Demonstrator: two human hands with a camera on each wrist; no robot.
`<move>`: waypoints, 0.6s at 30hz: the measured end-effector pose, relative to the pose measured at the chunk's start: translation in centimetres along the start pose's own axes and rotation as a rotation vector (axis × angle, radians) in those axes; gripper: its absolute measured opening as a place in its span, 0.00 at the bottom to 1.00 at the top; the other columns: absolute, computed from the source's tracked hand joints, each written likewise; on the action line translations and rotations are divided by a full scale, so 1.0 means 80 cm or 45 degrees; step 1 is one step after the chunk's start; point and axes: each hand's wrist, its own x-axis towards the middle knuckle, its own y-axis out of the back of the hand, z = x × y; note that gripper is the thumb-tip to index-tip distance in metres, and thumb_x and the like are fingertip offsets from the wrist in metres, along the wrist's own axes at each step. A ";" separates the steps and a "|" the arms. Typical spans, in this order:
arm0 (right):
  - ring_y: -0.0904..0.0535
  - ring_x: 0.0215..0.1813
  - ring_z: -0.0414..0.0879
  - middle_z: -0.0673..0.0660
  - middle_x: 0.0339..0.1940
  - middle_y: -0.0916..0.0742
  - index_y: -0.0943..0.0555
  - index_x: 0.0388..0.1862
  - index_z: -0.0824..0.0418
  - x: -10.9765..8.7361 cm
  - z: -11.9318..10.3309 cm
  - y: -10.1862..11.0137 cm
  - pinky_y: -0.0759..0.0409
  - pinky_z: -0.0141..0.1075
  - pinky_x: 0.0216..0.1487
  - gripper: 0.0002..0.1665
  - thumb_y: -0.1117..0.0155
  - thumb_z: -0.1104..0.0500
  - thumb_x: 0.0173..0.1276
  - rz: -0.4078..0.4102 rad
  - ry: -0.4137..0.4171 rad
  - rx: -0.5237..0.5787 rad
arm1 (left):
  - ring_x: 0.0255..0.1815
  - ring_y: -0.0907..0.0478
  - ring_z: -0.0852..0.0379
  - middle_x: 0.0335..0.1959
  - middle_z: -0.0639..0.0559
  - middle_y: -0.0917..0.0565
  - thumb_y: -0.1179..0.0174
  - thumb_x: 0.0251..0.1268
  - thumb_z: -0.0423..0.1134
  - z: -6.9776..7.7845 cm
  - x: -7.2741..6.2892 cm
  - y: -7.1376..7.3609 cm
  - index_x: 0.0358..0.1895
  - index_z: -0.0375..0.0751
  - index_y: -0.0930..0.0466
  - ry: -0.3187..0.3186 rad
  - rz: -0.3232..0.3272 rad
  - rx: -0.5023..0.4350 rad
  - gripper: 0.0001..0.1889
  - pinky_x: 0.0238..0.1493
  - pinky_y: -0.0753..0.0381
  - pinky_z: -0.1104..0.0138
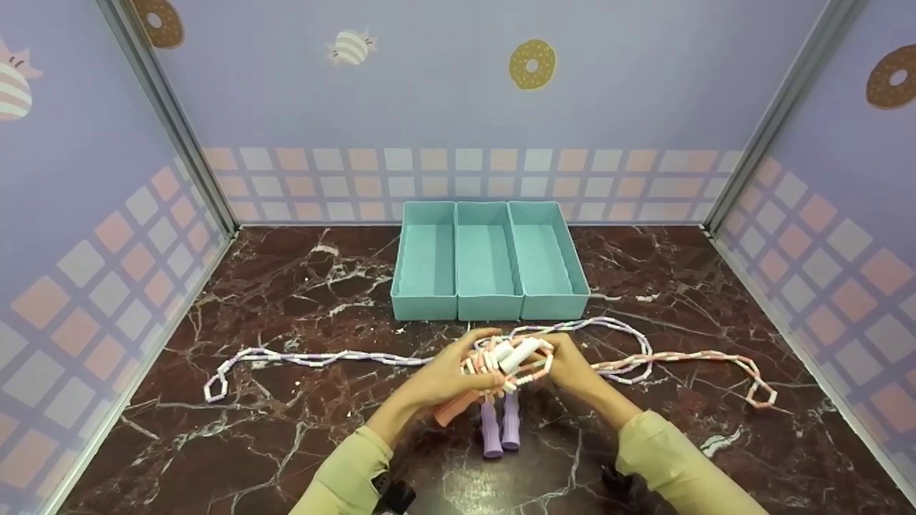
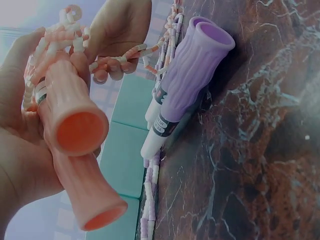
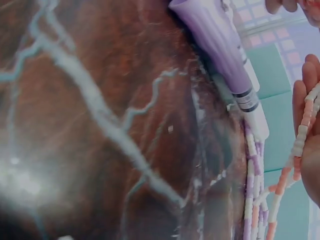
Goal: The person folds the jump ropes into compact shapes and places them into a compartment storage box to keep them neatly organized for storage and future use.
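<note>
My left hand (image 1: 447, 375) grips the two salmon-pink handles (image 2: 75, 110) of a beaded jump rope. Its pink-and-white beads (image 2: 55, 37) are bunched over the same palm and fingers. Close beside it, my right hand (image 1: 570, 365) holds a strand of that rope (image 3: 301, 132) across its curled fingers. One looped end of the pink rope (image 1: 708, 355) trails on the table to the right. Beneath the hands lie the two purple handles (image 1: 491, 433) of a second jump rope. Its purple-and-white beaded cord (image 1: 315, 357) stretches left and also loops round to the right.
Behind the hands stand three teal bins (image 1: 490, 307) side by side, nothing seen in them. The dark marbled table (image 1: 286, 443) is bounded by patterned panels (image 1: 458, 107) at the back and both sides.
</note>
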 end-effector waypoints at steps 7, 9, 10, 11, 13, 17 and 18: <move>0.20 0.40 0.27 0.73 0.45 0.13 0.17 0.42 0.79 -0.014 -0.003 -0.014 0.18 0.24 0.41 0.11 0.45 0.74 0.68 0.062 -0.073 -0.376 | 0.29 0.16 0.59 0.41 0.44 0.17 0.33 0.60 0.36 -0.004 0.007 0.005 0.66 0.37 0.30 -0.011 0.143 0.072 0.30 0.36 0.12 0.60; 0.20 0.35 0.30 0.72 0.40 0.12 0.15 0.39 0.75 -0.018 -0.005 -0.017 0.18 0.25 0.36 0.11 0.43 0.69 0.71 0.087 -0.089 -0.449 | 0.30 0.16 0.60 0.41 0.44 0.17 0.33 0.60 0.37 -0.005 0.009 0.007 0.65 0.35 0.28 -0.026 0.174 0.090 0.29 0.37 0.12 0.61; 0.20 0.32 0.32 0.70 0.36 0.12 0.15 0.38 0.72 -0.019 -0.005 -0.019 0.19 0.25 0.34 0.11 0.42 0.67 0.72 0.099 -0.088 -0.490 | 0.30 0.17 0.61 0.40 0.44 0.16 0.33 0.61 0.38 -0.006 0.010 0.008 0.65 0.35 0.28 -0.034 0.194 0.105 0.29 0.36 0.12 0.62; 0.21 0.29 0.34 0.66 0.32 0.11 0.14 0.37 0.69 -0.021 -0.004 -0.021 0.20 0.25 0.32 0.11 0.41 0.64 0.72 0.112 -0.071 -0.556 | 0.29 0.17 0.61 0.40 0.45 0.16 0.32 0.61 0.38 -0.007 0.011 0.010 0.64 0.35 0.26 -0.043 0.217 0.124 0.28 0.35 0.12 0.63; 0.21 0.29 0.37 0.61 0.29 0.11 0.13 0.39 0.65 -0.023 -0.004 -0.024 0.20 0.28 0.31 0.10 0.40 0.62 0.72 0.122 -0.014 -0.670 | 0.29 0.19 0.62 0.40 0.44 0.16 0.32 0.61 0.40 -0.008 0.013 0.011 0.62 0.36 0.25 -0.051 0.266 0.163 0.27 0.33 0.14 0.67; 0.16 0.34 0.38 0.54 0.34 0.09 0.12 0.44 0.61 -0.027 -0.005 -0.031 0.15 0.34 0.37 0.09 0.36 0.63 0.68 0.136 0.153 -0.948 | 0.29 0.19 0.61 0.45 0.40 0.18 0.31 0.59 0.42 -0.010 0.016 0.013 0.66 0.40 0.29 -0.039 0.343 0.234 0.31 0.31 0.15 0.67; 0.16 0.35 0.38 0.53 0.35 0.09 0.12 0.44 0.61 -0.028 -0.006 -0.033 0.15 0.35 0.39 0.09 0.35 0.62 0.68 0.137 0.190 -1.024 | 0.30 0.19 0.60 0.48 0.39 0.19 0.30 0.59 0.43 -0.010 0.016 0.012 0.68 0.41 0.31 -0.029 0.351 0.230 0.34 0.33 0.14 0.65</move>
